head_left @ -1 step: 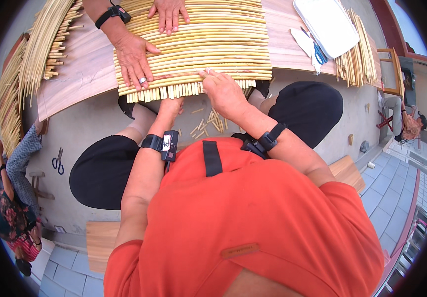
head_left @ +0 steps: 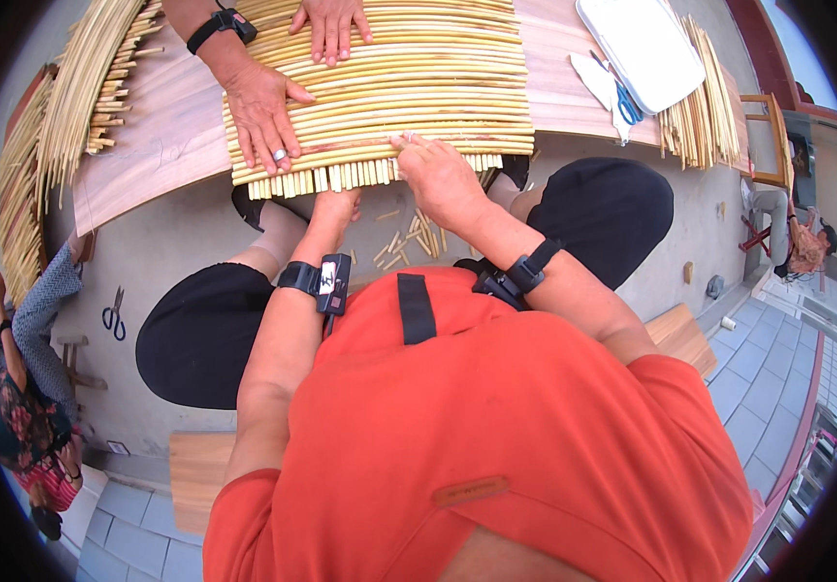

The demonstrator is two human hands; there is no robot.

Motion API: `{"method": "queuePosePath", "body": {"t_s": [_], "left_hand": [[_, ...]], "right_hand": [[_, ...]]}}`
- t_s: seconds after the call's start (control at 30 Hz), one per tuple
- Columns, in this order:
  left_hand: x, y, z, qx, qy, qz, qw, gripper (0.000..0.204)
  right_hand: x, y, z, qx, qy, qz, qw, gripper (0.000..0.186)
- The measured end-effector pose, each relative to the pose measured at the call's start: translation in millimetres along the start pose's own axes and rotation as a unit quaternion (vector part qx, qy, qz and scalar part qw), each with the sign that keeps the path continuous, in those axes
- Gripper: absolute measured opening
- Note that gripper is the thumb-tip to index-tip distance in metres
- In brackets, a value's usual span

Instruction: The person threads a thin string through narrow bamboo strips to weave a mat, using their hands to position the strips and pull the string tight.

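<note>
Head view, right hand (head_left: pixel 435 175) pinching bamboo mat (head_left: pixel 409 87) edge

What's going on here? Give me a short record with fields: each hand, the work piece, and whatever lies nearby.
Left hand: under the mat's near edge, grip hidden
Right hand: on the mat's near edge, fingers bent
Work piece: bamboo strip mat on a wooden board
Other person's hands: pressing flat on the mat
Nearby: blue scissors, white tray, cut offcuts on the floor
</note>
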State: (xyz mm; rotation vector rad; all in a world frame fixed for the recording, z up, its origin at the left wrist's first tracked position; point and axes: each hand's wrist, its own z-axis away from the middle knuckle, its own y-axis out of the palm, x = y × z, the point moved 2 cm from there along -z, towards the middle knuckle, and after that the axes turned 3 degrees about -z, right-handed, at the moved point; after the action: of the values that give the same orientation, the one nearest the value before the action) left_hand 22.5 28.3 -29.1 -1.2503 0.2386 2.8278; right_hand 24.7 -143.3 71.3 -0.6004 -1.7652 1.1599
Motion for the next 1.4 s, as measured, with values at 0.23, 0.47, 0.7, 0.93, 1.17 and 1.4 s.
{"method": "queuePosePath", "body": {"t_s": [0.23,0.47,0.7,0.93,1.17,1.4], "left_hand": [[6.7,5.8,16.5,0.009,-0.019,0.079,0.997,0.006],[-14.0,-5.5,39.6,-0.039,-0.018,0.063,0.997,0.010],[-16.7,-3.7,52.0,-0.008,-0.071,0.249,0.966,0.010],[-29.2,7.6,62.6,-0.065,-0.070,0.296,0.951,0.010],[-60.8,29.7,60.4,-0.096,0.012,0.013,0.995,0.005],[-106.4,-15.4,43.9,-0.195,0.187,-0.459,0.846,0.011]], "right_hand": [[-2.3,-2.8,0.6,-0.006,-0.004,-0.012,1.000,0.008],[-8.2,2.1,3.8,-0.069,-0.015,-0.012,0.997,0.016],[-10.6,-1.3,6.1,-0.067,-0.021,-0.035,0.997,0.015],[-14.8,0.2,10.0,-0.090,-0.019,-0.060,0.994,0.014],[-18.9,3.5,11.7,-0.100,-0.018,-0.091,0.991,0.009],[-22.8,2.7,11.3,-0.098,-0.012,-0.109,0.989,0.009]]}}
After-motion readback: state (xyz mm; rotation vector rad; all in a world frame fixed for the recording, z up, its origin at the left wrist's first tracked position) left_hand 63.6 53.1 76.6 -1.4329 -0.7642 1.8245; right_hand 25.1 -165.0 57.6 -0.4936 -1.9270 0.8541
